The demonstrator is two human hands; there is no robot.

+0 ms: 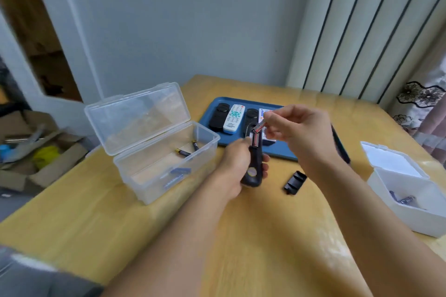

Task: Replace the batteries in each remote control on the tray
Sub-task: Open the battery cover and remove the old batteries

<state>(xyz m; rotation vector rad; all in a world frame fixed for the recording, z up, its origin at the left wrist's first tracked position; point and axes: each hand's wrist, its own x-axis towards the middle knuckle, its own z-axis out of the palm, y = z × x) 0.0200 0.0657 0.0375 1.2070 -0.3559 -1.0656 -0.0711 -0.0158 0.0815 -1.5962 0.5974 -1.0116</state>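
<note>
Left hand point(235, 164) grips black remote point(253, 161), back up, long way pointing away. Right hand point(296, 128) fingers pinch battery point(258, 128), tilted, low end in open slot just under fingertips. Right hand nearer battery. Cover point(295, 183) lies beside.

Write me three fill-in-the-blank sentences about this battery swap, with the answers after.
1. The left hand grips a black remote with its battery bay ____.
2. The right hand pinches a ____ at the bay's top end.
3. The loose battery cover lies on the ____, not on the blue tray.

Answers: open; battery; table
</note>
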